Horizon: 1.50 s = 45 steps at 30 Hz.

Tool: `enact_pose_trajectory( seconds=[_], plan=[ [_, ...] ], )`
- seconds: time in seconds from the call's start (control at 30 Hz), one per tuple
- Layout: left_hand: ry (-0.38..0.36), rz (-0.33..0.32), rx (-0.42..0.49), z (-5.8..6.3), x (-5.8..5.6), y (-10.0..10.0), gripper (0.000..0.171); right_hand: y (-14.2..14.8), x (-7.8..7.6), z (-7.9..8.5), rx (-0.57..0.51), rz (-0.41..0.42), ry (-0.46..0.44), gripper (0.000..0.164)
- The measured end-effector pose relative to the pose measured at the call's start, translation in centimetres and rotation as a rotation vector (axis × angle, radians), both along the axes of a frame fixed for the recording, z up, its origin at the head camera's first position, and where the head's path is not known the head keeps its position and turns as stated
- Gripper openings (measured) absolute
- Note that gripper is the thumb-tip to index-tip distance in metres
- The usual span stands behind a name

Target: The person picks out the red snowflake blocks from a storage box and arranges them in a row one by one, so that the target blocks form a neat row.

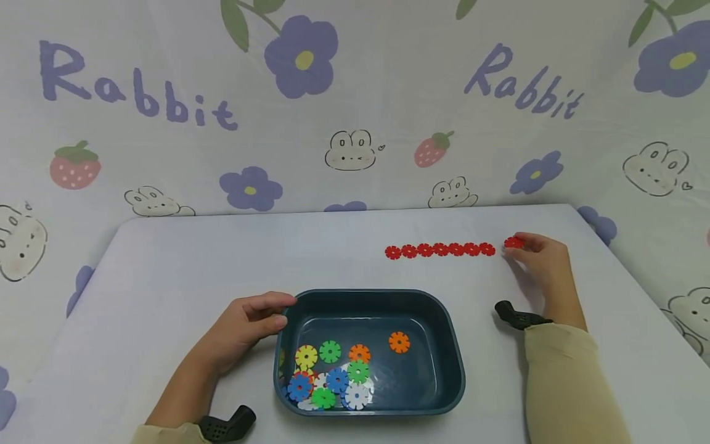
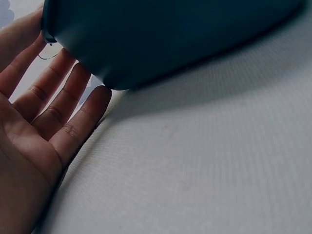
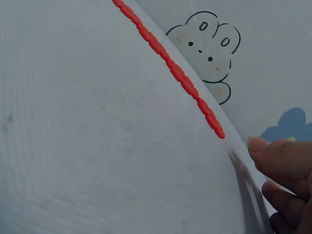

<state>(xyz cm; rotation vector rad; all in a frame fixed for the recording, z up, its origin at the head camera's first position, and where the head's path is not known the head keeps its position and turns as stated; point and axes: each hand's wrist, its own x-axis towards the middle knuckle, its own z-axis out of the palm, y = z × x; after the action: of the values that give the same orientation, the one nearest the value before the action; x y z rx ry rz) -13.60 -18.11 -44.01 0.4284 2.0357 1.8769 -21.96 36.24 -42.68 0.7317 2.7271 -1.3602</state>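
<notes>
My right hand (image 1: 542, 258) pinches a red notched plastic disc (image 1: 513, 242) between thumb and fingers, just right of a straight row of several red discs (image 1: 440, 250) lying on the table. In the right wrist view the row (image 3: 183, 80) runs toward the thumb (image 3: 273, 153); the held disc is hidden there. At the left rim of a dark teal tray (image 1: 455, 345) is my left hand (image 1: 244, 324), its fingertips touching the outside. Seen from the left wrist, its fingers (image 2: 80, 122) reach out fairly straight along the tray's wall (image 2: 146, 44).
Inside the tray, blue, green, yellow and white discs (image 1: 337, 380) lie heaped at the left. One orange disc (image 1: 399, 342) sits apart toward the right. The white table (image 1: 211, 253) ends at a patterned cloth (image 1: 383, 92) behind. Each wrist wears a black strap piece (image 1: 521, 317).
</notes>
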Motion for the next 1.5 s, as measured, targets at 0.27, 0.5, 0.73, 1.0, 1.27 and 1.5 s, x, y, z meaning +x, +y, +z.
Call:
enact_pose_trajectory(
  seconds=[0.27, 0.5, 0.73, 1.0, 1.27, 1.5],
  plan=[
    [-0.01, 0.005, -0.002, 0.4, 0.1, 0.1, 0.035, -0.2, -0.3, -0.8, 0.135, 0.097, -0.02, 0.064],
    [-0.01, 0.0, 0.005, 0.4, 0.0, 0.1, 0.035, -0.1, -0.4, -0.8, 0.219, 0.113, -0.066, 0.062],
    [-0.015, 0.004, -0.001, 0.3, 0.0, 0.1, 0.035, 0.1, -0.4, -0.7, 0.247, 0.143, -0.065, 0.055],
    [-0.011, 0.005, -0.001, 0.1, 0.0, -0.1, 0.034, -0.6, -0.3, -0.2, 0.245, 0.162, -0.048, 0.052],
    [-0.01, -0.004, 0.018, 0.0, 0.0, -0.1, 0.034, -0.9, -0.1, 0.2, 0.244, 0.162, -0.055, 0.051],
    [-0.005, -0.006, 0.005, 0.1, 0.0, 0.0, 0.034, -0.8, -0.1, 0.3, 0.235, 0.139, -0.077, 0.055]
  ],
)
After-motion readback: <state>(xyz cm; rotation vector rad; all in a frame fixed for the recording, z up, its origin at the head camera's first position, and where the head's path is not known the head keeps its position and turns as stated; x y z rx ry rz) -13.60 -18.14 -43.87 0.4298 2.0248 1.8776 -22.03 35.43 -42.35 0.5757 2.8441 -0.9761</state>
